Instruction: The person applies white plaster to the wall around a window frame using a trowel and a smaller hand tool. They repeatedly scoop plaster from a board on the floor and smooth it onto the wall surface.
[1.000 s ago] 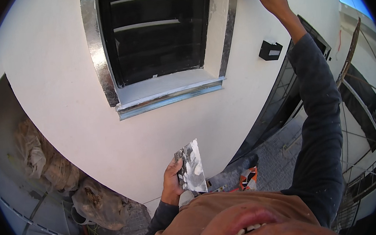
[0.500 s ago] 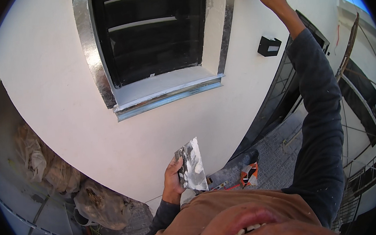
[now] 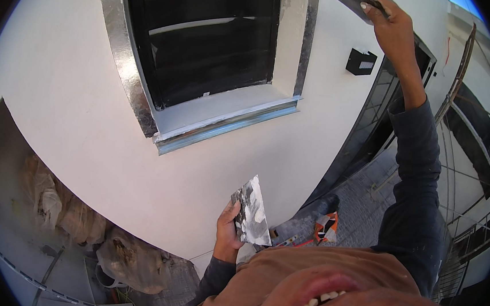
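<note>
My left hand (image 3: 226, 230) is closed on the edge of a flat spatula (image 3: 253, 214), held low in front of my chest, its grey blade smeared with white paste. My right hand (image 3: 395, 31) is raised high at the right, fingers wrapped round a second spatula, a dark putty knife (image 3: 351, 5). This blade points left toward the window's upper right corner and appears apart from the frame. The dark window (image 3: 208, 52) has shiny metal strips (image 3: 125, 59) down its sides and a bluish-grey metal profile (image 3: 229, 130) under its white sill (image 3: 213, 110).
A black box-shaped wall lamp (image 3: 360, 61) is on the white wall (image 3: 68, 103) right of the window. Plastic-wrapped bundles (image 3: 129, 260) and a bucket (image 3: 106, 277) sit low at the left. An orange and black bag (image 3: 326, 227) lies on the paving. Metal framework (image 3: 471, 215) stands at the right.
My right hand has come down and to the right, away from the window's upper corner, bringing its putty knife into view. My left hand has barely moved. The view has shifted slightly.
</note>
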Action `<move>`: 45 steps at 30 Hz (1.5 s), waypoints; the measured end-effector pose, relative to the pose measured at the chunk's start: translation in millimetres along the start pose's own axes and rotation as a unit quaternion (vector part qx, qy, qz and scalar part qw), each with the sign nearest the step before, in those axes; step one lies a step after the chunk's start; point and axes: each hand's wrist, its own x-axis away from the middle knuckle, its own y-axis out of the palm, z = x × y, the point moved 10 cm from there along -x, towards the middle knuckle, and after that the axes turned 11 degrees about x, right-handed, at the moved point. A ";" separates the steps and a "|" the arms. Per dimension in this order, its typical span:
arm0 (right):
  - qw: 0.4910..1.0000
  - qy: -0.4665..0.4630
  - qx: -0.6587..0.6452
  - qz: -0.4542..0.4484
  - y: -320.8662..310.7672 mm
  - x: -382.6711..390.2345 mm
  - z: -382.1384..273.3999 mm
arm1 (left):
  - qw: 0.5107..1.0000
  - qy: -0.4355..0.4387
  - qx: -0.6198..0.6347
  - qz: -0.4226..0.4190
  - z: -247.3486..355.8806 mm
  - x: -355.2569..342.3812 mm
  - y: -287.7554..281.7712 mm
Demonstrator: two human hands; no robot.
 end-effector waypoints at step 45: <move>0.326 0.683 0.097 -0.646 -207.3 1201.1 43.1 | 0.793 0.156 -0.587 0.035 51.2 -156.0 -15.5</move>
